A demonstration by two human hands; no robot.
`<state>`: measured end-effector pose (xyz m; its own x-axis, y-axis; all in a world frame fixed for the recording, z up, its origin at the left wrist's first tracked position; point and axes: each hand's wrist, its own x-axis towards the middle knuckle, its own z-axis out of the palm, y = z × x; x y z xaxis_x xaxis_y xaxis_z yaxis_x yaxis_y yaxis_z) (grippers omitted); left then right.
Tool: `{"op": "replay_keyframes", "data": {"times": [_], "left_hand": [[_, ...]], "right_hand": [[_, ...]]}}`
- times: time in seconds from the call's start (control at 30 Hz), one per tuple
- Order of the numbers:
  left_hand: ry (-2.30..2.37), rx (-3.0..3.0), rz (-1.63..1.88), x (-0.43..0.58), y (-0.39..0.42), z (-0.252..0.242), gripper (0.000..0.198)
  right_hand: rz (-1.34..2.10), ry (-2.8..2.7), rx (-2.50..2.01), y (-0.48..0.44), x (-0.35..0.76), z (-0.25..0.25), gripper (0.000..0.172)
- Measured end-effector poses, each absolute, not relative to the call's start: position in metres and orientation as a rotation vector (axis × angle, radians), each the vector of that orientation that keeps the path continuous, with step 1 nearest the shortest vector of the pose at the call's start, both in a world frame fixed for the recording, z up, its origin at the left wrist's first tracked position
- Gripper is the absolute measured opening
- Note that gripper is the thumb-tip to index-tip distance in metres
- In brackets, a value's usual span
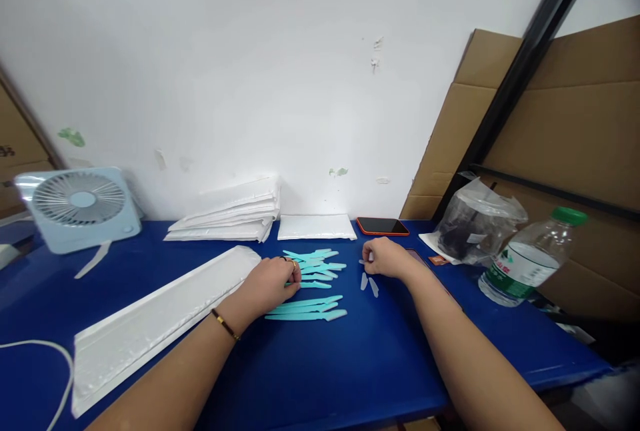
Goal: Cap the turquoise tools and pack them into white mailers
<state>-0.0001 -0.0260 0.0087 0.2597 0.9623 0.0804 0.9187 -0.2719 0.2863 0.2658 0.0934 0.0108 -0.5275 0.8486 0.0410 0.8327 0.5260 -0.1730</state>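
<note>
Several turquoise eyebrow razors (pixel 307 316) lie on the blue table, their blade ends to the right. Over the handle ends of the upper group is my left hand (pixel 273 282), fingers curled and pressed together on one razor (pixel 317 285). To the right, my right hand (pixel 387 258) is closed in a pinch on a small translucent blade cap, mostly hidden by the fingers. Two more translucent caps (pixel 373 286) rest on the table just below that hand.
A long white padded mailer (pixel 165 324) lies left of my left hand. Behind are stacked mailers (pixel 230 214), a flat white packet (pixel 316 227) and a phone (pixel 383 226). A fan (pixel 83 208) stands left; a bottle (pixel 533 261) and a bagged cup (pixel 475 221) stand right.
</note>
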Motion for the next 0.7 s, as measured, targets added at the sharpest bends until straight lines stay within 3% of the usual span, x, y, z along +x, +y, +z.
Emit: {"op": "replay_keyframes", "data": {"times": [0.13,0.43,0.7], "left_hand": [[1.779,2.292,0.375,-0.002,-0.024,0.003,0.011],[1.747,2.293,0.482,-0.002,-0.021,0.000,0.009],[1.759,2.311,0.493,-0.001,-0.020,0.002,0.008]], "right_hand": [[0.122,-2.599,-1.432,0.094,0.261,0.008,0.011],[0.810,-2.620,-0.792,0.064,0.248,0.024,0.018],[0.820,-2.646,-0.828,0.061,0.237,0.016,0.015]]}}
